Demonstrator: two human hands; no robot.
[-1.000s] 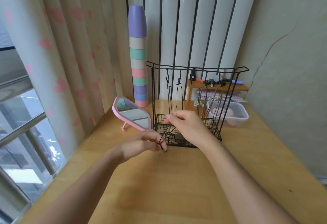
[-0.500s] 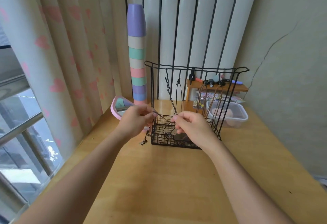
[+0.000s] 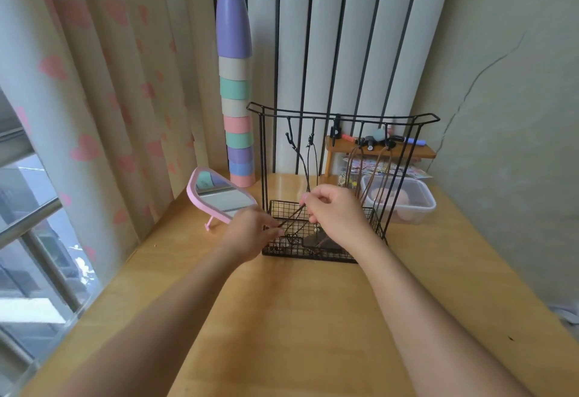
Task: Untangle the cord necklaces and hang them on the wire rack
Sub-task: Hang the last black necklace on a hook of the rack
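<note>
A black wire rack point(image 3: 344, 112) with a mesh basket base stands at the back of the wooden table. Black cord necklaces point(image 3: 308, 164) hang from hooks on its left side, and brown cord necklaces point(image 3: 357, 161) hang on its right. My left hand point(image 3: 250, 233) pinches a dark cord at the basket's front left corner. My right hand point(image 3: 335, 215) pinches the same cord higher up, over the basket. The cord runs taut between the two hands. Tangled cord and a dark pendant lie in the basket under my right hand.
A pink table mirror point(image 3: 219, 197) leans left of the rack. Behind it rises a tall stack of pastel cups point(image 3: 236, 99). A lidded plastic box point(image 3: 404, 199) and a small wooden shelf point(image 3: 379, 149) sit at the back right. Curtains and a window fill the left.
My left hand rose beside the mirror with the cord, then came back down to the basket's front left corner. My right hand stayed over the basket, holding the cord.
</note>
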